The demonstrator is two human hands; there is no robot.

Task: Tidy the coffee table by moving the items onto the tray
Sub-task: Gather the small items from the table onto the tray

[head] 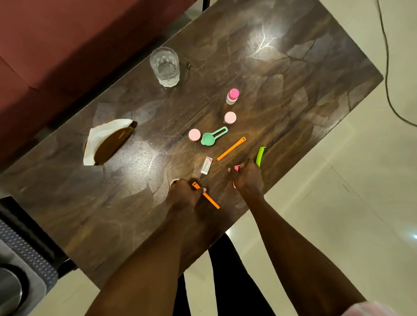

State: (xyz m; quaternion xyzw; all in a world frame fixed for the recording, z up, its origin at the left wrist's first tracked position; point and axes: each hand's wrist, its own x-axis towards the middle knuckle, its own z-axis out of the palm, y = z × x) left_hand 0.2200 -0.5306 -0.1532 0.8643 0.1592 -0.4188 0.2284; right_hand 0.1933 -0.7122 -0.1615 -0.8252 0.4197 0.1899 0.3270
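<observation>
Both hands down on clips, no tray visible.

On the coffee table point(282, 67), near the glass point(164, 66), your left hand point(184, 197) pinches an orange clip point(210, 198); your right hand point(248, 177) grips a pink one point(236, 168). Rushing could knock the pill box point(206, 165) off.

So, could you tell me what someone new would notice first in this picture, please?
Probably the two hands at the near edge of the dark coffee table: the left hand grips an orange clip, the right hand holds something pink. Next, bright small items scattered beyond them, such as a green scoop and a pink-capped bottle, with a clear glass farther back.
</observation>
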